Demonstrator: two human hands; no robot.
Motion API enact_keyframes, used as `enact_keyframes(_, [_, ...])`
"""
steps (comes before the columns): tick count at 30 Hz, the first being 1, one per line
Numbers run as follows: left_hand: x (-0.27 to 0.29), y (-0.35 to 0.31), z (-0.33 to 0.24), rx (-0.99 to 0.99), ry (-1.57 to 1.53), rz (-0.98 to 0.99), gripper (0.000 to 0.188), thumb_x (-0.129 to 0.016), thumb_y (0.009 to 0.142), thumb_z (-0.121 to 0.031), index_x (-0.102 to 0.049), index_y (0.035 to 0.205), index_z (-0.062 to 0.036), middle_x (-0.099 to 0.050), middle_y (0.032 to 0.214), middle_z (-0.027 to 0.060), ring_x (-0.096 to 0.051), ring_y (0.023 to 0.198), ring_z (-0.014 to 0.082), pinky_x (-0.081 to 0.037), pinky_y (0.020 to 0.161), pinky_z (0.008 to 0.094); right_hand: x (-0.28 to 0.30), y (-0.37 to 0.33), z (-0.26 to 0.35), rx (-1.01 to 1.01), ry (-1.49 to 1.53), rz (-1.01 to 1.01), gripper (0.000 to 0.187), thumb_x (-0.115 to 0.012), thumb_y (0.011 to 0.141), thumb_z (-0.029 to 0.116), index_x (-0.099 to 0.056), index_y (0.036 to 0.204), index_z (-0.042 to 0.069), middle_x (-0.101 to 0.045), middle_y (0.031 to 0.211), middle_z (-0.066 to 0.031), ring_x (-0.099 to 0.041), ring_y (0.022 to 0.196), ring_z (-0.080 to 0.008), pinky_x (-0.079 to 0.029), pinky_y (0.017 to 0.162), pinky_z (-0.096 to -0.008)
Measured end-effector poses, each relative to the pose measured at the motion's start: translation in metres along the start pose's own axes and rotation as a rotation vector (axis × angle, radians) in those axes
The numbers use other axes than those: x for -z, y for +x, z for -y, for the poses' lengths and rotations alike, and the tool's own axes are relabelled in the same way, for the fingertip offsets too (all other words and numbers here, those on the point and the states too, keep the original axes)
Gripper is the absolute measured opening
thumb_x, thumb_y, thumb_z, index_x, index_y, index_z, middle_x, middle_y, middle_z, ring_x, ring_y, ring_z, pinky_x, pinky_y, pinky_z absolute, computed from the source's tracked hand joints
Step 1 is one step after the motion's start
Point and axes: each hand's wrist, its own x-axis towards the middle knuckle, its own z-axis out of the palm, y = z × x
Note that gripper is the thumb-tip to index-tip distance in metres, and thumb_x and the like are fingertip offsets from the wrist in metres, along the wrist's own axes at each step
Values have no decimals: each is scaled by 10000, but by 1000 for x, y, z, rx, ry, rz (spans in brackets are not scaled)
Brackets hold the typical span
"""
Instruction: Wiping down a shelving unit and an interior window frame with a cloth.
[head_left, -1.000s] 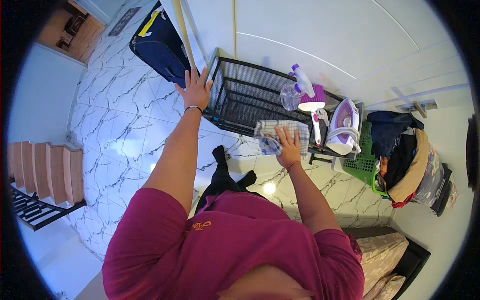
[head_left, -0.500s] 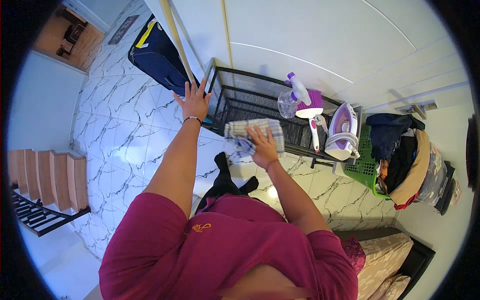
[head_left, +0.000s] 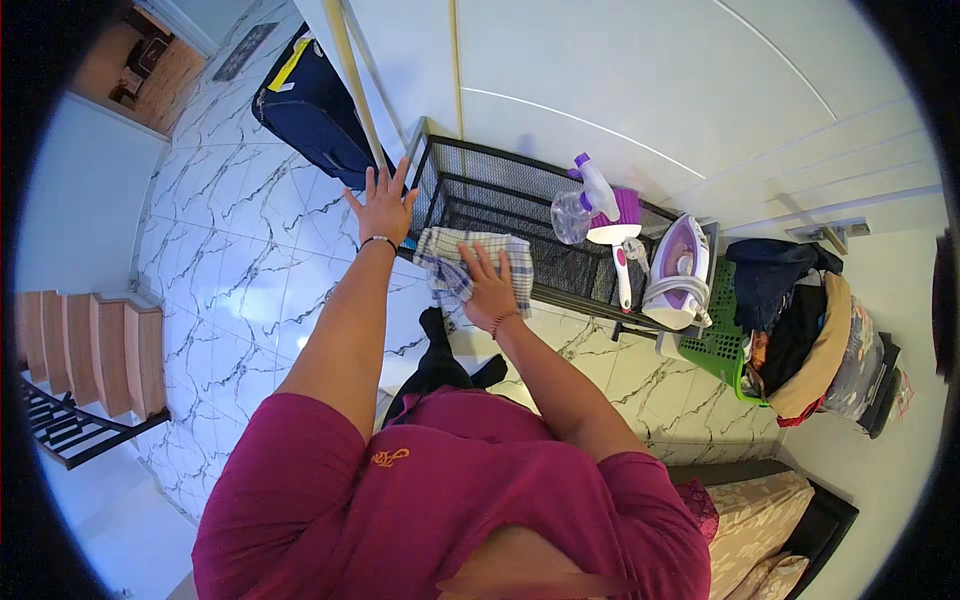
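We are resting our right hand on a plaid cloth at the front edge of a black mesh rack, while our left hand, fingers apart, is stretching near the rack's left end. A spray bottle, a purple-and-white handled device and an iron are sitting toward the right, near a green basket holding clothes.

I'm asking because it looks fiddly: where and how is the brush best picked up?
Probably by the brush's slim handle, coming from the person's side: it points toward the person, while the wider head lies farther off, beside the spray bottle.
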Motion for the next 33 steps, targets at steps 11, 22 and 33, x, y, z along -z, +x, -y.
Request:
enact_keyframes(11, [1, -1, 0, -4, -92, 0, 546, -371, 883, -477, -180, 1378, -345, -317, 1388, 97, -203, 1323, 271, -94, 1012, 619, 7, -101, -87, -126, -117, -86, 553, -574, 715, 221, -459, 1245, 325, -299, 1401, 40, -282, 1288, -207, -167, 1046, -485])
enact_keyframes(22, [-12, -1, 7, -28, -24, -77, 579, -377, 860, -533, -179, 1377, -361, -273, 1412, 79, -191, 1324, 283, -132, 994, 636, 3, -16, -17, -17, 32, -38, 466, -523, 753, 183, -493, 1211, 264, -290, 1401, 10, -254, 1297, -199, -153, 1055, -470])
enact_keyframes(33, [-7, -2, 5, -25, -49, -40, 634, -364, 831, -598, -146, 1380, -367, -289, 1403, 98, -201, 1320, 294, -126, 999, 628, 19, -74, -59, -179, -81, -77, 496, -570, 754, 221, -467, 1229, 316, -284, 1408, -7, -254, 1298, -238, -172, 1042, -492])
